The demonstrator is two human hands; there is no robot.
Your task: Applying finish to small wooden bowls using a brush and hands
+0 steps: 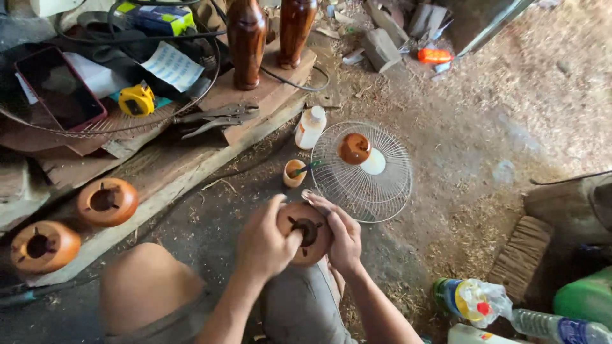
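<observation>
Below, at six o'clock, both hands cradle a round wooden piece (305,232) over the person's knee. Left hand (264,243) wraps its side with fingers curled together; right hand (343,234) presses flat fingers along its rim. At twelve o'clock lies a wire fan guard (389,185), beside a small cup (293,173).
</observation>
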